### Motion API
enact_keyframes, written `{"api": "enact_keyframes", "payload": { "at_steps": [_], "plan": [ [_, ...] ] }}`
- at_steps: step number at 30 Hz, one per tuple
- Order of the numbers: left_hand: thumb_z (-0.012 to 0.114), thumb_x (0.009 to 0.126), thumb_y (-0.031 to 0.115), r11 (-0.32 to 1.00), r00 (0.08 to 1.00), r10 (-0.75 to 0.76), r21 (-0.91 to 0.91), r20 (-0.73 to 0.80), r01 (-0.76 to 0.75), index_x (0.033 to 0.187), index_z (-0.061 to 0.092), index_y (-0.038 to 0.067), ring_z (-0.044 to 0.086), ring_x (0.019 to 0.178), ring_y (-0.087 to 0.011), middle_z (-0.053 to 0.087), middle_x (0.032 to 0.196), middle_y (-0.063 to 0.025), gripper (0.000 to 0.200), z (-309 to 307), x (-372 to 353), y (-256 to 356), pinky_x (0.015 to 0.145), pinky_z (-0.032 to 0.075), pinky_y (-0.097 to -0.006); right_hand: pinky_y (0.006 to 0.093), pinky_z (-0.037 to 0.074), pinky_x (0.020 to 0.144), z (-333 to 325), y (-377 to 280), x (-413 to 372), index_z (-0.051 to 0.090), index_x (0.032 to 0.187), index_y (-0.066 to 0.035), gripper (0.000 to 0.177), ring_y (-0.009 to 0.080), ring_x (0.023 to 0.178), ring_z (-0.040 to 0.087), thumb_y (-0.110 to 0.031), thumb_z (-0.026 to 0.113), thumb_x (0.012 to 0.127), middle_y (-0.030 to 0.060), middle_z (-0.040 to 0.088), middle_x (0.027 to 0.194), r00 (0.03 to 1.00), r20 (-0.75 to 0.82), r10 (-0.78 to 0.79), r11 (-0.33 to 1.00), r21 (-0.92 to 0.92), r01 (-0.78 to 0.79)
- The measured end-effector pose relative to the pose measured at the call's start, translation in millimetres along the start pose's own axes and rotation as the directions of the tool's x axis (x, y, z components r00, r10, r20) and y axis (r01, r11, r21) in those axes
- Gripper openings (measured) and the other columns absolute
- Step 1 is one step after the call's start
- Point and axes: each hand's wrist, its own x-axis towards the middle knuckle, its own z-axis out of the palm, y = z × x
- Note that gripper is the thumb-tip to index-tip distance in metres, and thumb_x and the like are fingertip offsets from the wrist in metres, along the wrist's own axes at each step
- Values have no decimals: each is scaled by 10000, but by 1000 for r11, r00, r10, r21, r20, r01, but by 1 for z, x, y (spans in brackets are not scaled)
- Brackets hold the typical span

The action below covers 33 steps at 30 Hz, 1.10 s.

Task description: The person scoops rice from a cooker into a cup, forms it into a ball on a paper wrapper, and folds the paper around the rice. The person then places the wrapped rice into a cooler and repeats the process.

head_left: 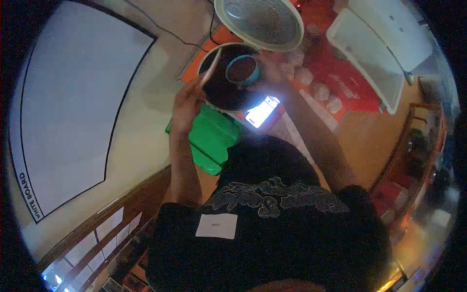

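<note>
- Your left hand [186, 104] pinches a stick [211, 69] across the tub's [202, 58] left edge.
- Your right hand [265, 75], blurred, grips the cup [242, 70] within the rim, a gap from the stick.
- Phone [262, 112] near the close edge.

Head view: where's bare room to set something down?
Bare: the red sheet between the translucent pieces and pale tub; the tan surface between the right forearm and tub. Crowded: around the round container, by lid, phone and green item.
</note>
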Motion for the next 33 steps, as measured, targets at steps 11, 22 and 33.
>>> {"api": "enact_keyframes", "payload": {
  "at_steps": [11,22,33],
  "plan": [
    [509,934,29,534,718,590,489,368,-690,1248,624,139,672,927,-218,681,1137,-106,352,-5,36,-24,846,516,-336,406,476,988,-81,64,37,391,1404,-119,816,251,1237,476,-145,806,702,98,487,1345,994,107,-22,599,-794,99],
    [451,971,97,794,827,553,234,102,-561,1297,568,77,644,1001,-268,645,1200,-164,347,14,32,-30,907,476,-349,379,470,975,-40,58,47,499,1247,-46,551,225,1168,534,-68,759,762,104,563,1194,902,103,-419,422,-858,294],
    [436,989,138,659,623,747,385,-231,-646,1328,550,85,581,785,-157,664,1050,-79,361,103,23,-51,685,492,-297,327,379,983,-12,61,34,493,1171,-97,286,185,1123,472,-233,514,921,67,497,1156,890,-332,-312,948,-167,271]
  ]
}}
